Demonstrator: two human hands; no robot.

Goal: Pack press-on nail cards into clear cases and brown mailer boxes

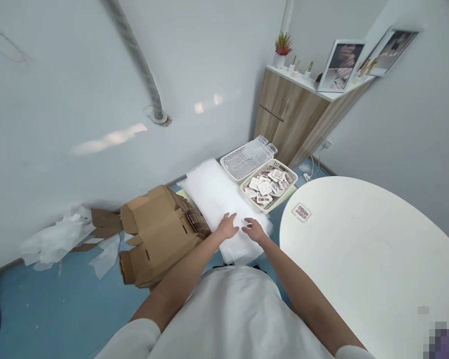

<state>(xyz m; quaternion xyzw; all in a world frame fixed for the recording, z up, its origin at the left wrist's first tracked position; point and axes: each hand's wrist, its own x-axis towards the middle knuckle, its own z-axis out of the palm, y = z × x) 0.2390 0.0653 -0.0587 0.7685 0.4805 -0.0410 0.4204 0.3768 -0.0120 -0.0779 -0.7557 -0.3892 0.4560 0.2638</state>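
Note:
Both of my hands are over a stack of thin white sheets (213, 192). My left hand (227, 226) has its fingers apart and holds nothing. Close to its right, my right hand (254, 230) is also spread and empty, and a small gap separates the two. Whether the fingertips touch the top sheet is hard to tell. Beyond the hands, a white basket (295, 180) holds many small printed cards, and behind it a second basket (224, 162) contains clear plastic cases.
Flattened cardboard boxes (164, 234) lie left of the sheets. Crumpled white wrapping (60, 239) is on the floor further left. A round white table (374, 249) stands at the right with a small clear case (301, 212) on it. A wooden cabinet (295, 109) is at the back.

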